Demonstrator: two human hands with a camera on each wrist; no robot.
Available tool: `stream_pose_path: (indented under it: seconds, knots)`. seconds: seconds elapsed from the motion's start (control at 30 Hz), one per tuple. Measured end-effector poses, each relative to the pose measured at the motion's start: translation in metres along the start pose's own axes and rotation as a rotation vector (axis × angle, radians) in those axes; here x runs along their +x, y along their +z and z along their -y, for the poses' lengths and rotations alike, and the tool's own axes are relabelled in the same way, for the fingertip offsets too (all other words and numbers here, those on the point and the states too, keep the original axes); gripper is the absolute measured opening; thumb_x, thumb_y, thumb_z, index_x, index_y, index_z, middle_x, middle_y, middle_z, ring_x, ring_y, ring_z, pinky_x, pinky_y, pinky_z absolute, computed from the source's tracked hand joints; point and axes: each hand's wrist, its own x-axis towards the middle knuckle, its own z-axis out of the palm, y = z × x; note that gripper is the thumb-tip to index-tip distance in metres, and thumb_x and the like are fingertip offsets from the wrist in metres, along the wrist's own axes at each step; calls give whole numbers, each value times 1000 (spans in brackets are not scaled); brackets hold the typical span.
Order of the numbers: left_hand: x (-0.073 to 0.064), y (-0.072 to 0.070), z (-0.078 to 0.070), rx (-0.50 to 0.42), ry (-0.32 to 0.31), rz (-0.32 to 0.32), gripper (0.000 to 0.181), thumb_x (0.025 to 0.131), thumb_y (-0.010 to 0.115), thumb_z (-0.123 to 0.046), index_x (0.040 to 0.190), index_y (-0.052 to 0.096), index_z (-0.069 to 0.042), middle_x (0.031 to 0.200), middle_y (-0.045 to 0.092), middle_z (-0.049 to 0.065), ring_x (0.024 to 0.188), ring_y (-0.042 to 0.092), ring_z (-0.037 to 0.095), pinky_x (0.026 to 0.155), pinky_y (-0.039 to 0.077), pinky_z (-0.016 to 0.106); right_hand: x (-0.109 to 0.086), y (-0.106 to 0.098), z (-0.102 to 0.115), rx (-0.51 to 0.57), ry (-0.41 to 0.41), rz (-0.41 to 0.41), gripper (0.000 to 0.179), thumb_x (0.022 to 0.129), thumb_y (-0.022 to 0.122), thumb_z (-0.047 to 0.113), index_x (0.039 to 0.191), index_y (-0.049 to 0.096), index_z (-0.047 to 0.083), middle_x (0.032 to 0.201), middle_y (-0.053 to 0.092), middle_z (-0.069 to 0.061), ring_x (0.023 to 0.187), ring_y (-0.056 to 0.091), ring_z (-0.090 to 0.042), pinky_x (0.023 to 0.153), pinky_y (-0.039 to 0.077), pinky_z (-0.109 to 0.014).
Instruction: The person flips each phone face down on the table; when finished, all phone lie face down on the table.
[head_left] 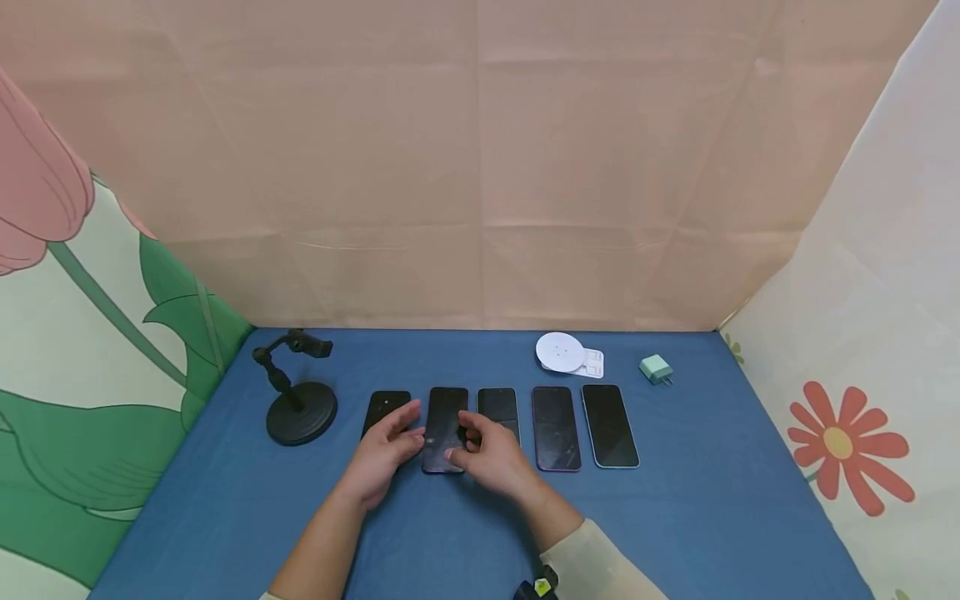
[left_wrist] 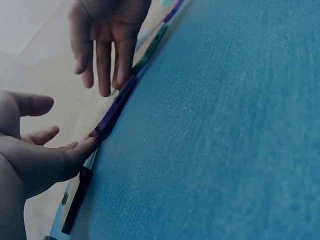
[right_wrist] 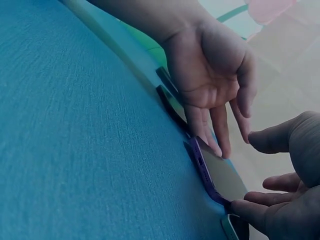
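Phone (head_left: pixel 446 410), dark-faced and purple-edged, lies flat on a blue cloth (head_left: pixel 697 500) between the left hand (head_left: pixel 382 457) at its eight o'clock and the right hand (head_left: pixel 495 454) at four, both with fingers unclenched, tips at its edges; a second phone (head_left: pixel 385 404) lies at nine, a black stand (head_left: pixel 302 417) beyond it, three more phones (head_left: pixel 557 429) at three

The second phone from the left (head_left: pixel 445 408) has a dark screen and purple edges, the rightmost phone (head_left: pixel 611 427) a black screen and pale rim, on a plain blue worktop (head_left: pixel 712 517). The stand (head_left: pixel 302 414) is black, the disc (head_left: pixel 559 352) white, the plug (head_left: pixel 656 368) mint green. Behind, the cloth (head_left: pixel 480 167) is peach-tan; the left panel (head_left: pixel 45 333) bears green leaves and a pink flower on white, the right panel (head_left: pixel 885 275) a coral, yellow-centred flower.
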Motion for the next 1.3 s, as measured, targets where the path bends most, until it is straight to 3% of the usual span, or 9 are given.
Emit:
stream_pose_path:
  seconds: [0.33, 0.53, 0.87, 1.3]
  knots:
    - [0, -3, -2, -119, -15, 13, 66, 101, 55, 0, 163, 31, -8, 168, 26, 18, 149, 37, 37, 116, 39, 52, 1, 2, 0, 27, 17, 12, 69, 94, 76, 26, 152, 49, 0, 149, 56, -18, 128, 62, -34, 104, 52, -46]
    - [-3, -9, -7, -153, -20, 20, 67, 102, 57, -2, 163, 31, -9, 168, 25, 17, 150, 36, 37, 113, 45, 41, 3, 6, 2, 38, 17, 17, 69, 94, 77, 25, 152, 49, 0, 147, 57, -20, 127, 63, -34, 104, 52, -47]
    - [-7, -17, -16, -167, -6, 19, 64, 104, 56, -3, 163, 30, -7, 168, 26, 16, 149, 38, 36, 115, 41, 45, 8, 13, 2, 36, 4, 27, 69, 93, 77, 26, 151, 50, 0, 140, 60, -23, 123, 65, -33, 101, 54, -45]
    - [-12, -20, -25, -192, -4, -2, 62, 105, 52, 0, 163, 30, -8, 168, 26, 16, 149, 38, 36, 110, 47, 36, 13, 19, 1, 73, 8, 43, 65, 94, 76, 22, 151, 51, 2, 138, 61, -21, 121, 66, -29, 101, 54, -42]
